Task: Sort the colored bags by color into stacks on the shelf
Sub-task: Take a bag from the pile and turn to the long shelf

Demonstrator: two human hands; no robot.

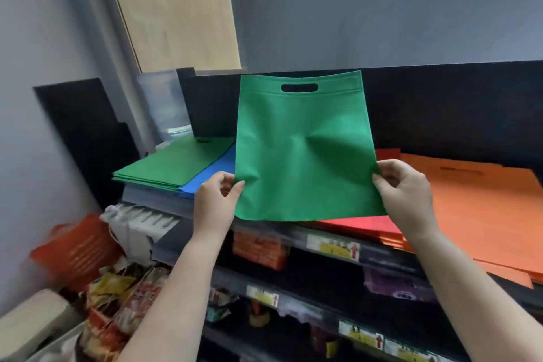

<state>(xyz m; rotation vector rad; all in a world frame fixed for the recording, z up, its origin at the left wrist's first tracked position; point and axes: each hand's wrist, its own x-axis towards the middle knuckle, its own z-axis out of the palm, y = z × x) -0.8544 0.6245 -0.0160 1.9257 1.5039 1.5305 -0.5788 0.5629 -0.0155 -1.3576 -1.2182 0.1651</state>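
I hold a green bag spread flat in the air above the top shelf, its cut-out handle pointing away from me. My left hand pinches its lower left edge. My right hand pinches its lower right edge. On the shelf's left end lies a stack of green bags, and beside it, partly behind the held bag, a blue bag. Under the held bag a red stack shows, and an orange stack lies at the right.
A black back panel rises behind the top shelf. Lower shelves carry packaged goods and yellow price labels. At lower left sit an orange basket and loose snack packets. A grey wall stands at the left.
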